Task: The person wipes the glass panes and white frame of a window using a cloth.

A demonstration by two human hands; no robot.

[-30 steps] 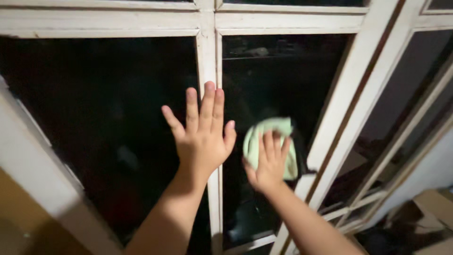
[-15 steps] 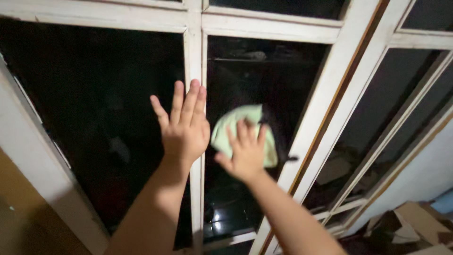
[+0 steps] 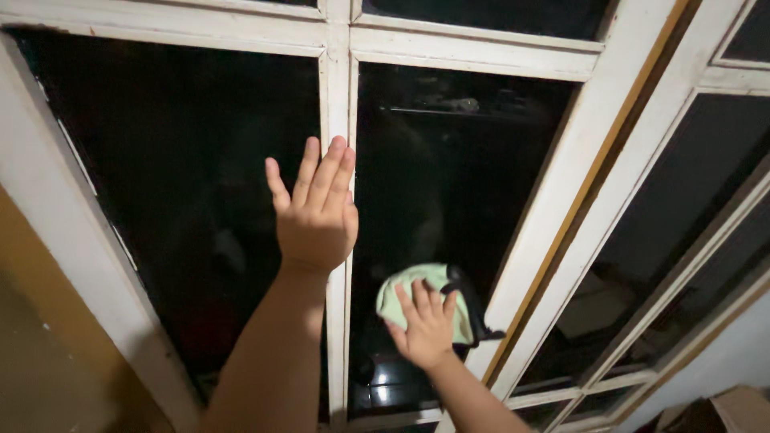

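The left hand (image 3: 315, 210) is flat on the white window bar (image 3: 336, 200), its fingers straight and a little apart, holding nothing. The right hand (image 3: 425, 325) presses a light green cloth (image 3: 417, 290) on the dark glass pane (image 3: 449, 176), low down, fingers spread over it.
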